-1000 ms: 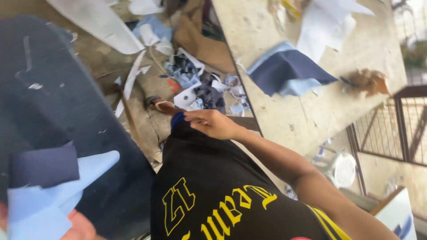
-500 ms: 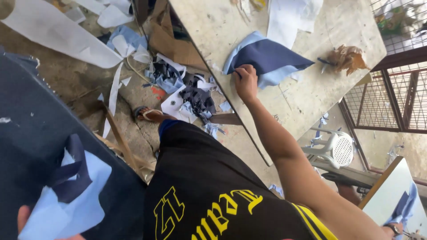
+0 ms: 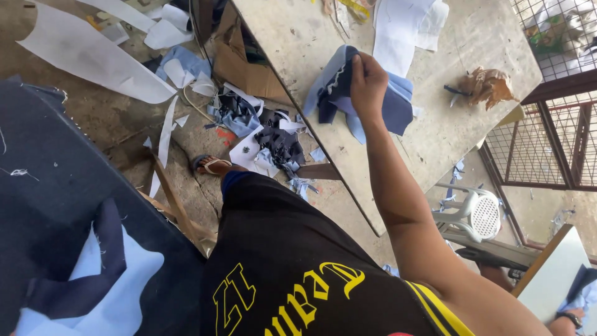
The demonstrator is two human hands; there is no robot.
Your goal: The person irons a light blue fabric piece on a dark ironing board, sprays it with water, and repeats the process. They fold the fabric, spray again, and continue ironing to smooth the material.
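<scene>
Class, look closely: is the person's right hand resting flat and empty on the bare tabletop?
No, the right hand is closed around a bundle of dark navy and light blue fabric pieces on the worn table.

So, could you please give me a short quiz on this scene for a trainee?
1. True or false: the right hand rests flat and open on the table.
2. What does the right hand grip? A) the bundle of blue cloth pieces; B) a white plastic chair; C) a crumpled brown paper.
3. Fill in: the cloth scraps lie on the ___ beside the table.
Key: 1 false, the hand is closed on cloth; 2 A; 3 floor.
</scene>
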